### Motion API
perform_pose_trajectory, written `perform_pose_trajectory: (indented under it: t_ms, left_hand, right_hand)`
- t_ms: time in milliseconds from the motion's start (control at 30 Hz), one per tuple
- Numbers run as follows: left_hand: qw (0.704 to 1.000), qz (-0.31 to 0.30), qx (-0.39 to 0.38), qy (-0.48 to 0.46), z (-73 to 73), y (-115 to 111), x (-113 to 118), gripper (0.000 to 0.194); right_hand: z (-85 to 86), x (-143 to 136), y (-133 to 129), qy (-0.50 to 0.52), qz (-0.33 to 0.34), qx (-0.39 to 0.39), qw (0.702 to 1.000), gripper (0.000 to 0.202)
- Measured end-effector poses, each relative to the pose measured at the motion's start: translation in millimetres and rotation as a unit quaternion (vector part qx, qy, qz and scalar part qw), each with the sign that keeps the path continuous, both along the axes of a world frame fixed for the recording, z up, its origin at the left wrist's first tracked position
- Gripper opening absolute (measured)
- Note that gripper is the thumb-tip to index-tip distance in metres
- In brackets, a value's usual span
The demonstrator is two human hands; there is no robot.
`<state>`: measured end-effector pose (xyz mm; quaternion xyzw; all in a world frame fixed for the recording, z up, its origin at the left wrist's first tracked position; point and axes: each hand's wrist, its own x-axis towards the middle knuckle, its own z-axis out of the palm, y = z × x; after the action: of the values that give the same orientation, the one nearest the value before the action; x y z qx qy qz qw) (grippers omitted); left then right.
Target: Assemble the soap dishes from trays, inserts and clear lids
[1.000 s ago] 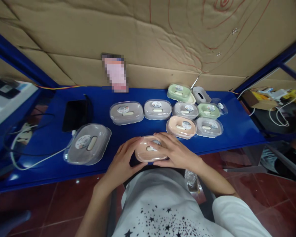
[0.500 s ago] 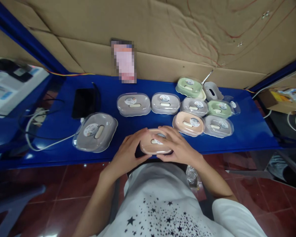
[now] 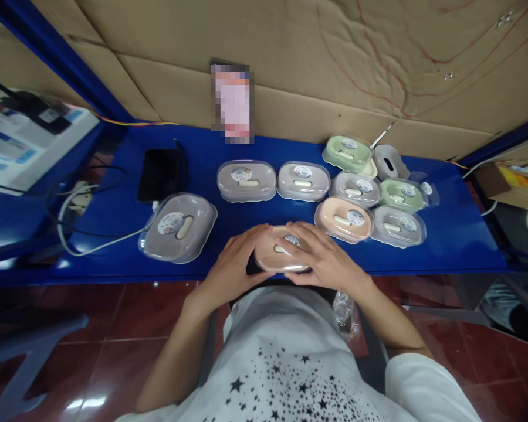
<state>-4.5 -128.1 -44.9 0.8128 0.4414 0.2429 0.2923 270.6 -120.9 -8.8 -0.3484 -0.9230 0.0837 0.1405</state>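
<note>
Between my two hands, at the front edge of the blue table, is a peach oval plastic box (image 3: 268,258) with a clear cover and a pale oblong piece in its top. My left hand (image 3: 237,264) is curled round its left side, thumb at the near edge. My right hand (image 3: 323,258) grips the right side, with fingers laid over the top and partly covering the round label. Just right of it sits another peach box (image 3: 341,221). Two grey boxes (image 3: 246,183) stand behind, and a larger-looking grey box (image 3: 176,230) lies angled to the left.
Green boxes (image 3: 345,153), more grey boxes (image 3: 398,227) and a grey lid-like piece with a slot (image 3: 391,162) cluster at the right. A black phone (image 3: 158,174) with a white cable (image 3: 114,246) lies left. Cardboard (image 3: 290,70) walls the back of the blue table (image 3: 229,225).
The view has shifted slightly, so the table's things appear a little further right. Both hands keep their hold on the peach box, with hardly any movement of the fingers.
</note>
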Motion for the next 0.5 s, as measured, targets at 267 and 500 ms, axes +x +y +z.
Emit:
perform_pose_trajectory:
  t_ms: [267, 500]
  left_hand:
    - [1.0, -0.016, 0.008, 0.016, 2.1, 0, 0, 0.088]
    - [0.999, -0.021, 0.005, 0.031, 4.5, 0, 2, 0.083]
  right_hand:
    - [-6.8, -1, 1, 0.017, 0.013, 0.026, 0.999, 0.061]
    - [-14.5, 12, 0, 0.051, 0.009, -0.017, 0.999, 0.067]
